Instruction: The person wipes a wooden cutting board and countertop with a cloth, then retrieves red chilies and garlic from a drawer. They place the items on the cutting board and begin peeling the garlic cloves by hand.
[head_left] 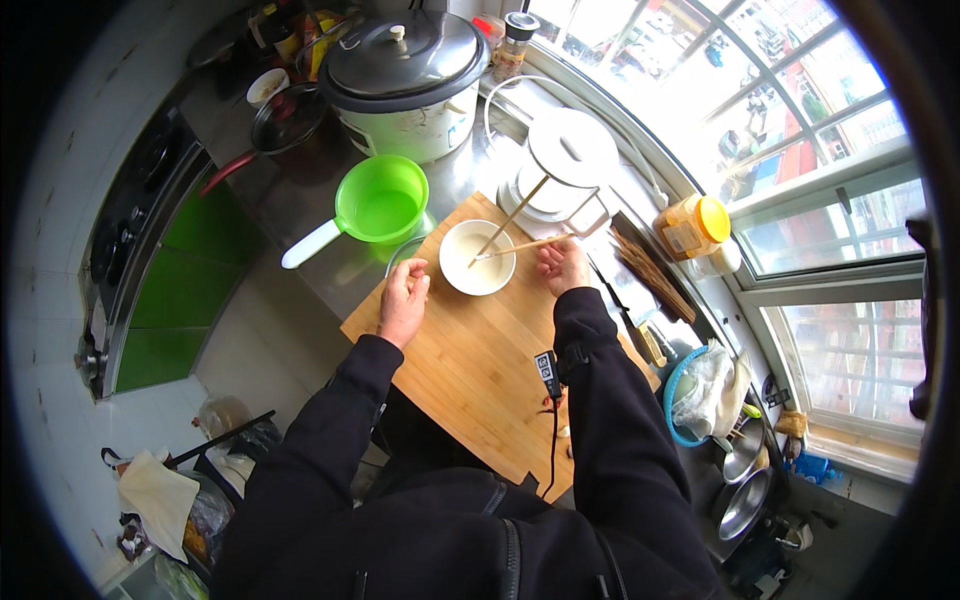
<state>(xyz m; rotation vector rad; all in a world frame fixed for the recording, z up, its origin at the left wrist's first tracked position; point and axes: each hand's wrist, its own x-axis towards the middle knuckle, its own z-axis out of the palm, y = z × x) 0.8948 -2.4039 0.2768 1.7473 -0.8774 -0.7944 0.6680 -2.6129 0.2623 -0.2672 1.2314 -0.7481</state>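
A white bowl (451, 273) with a pale, creamy content stands on the wooden cutting board (470, 370). Two wooden chopsticks (519, 206) rest in it, their upper ends spread apart over the right rim. Left of the bowl, my left hand (403, 303) hovers with loosely bent fingers, holding nothing I can see. My right hand (565, 267) is at the right, its fingers loosely curled, just below the outer end of the lower chopstick. Whether it touches that chopstick I cannot tell.
A green strainer-like bowl with a white handle (313, 243) sits behind-left. Farther back are a rice cooker (400, 60) and a lidded pan (290, 112). A white kettle (573, 150), a yellow-lidded jar (692, 227) and a blue basket (672, 400) line the window side.
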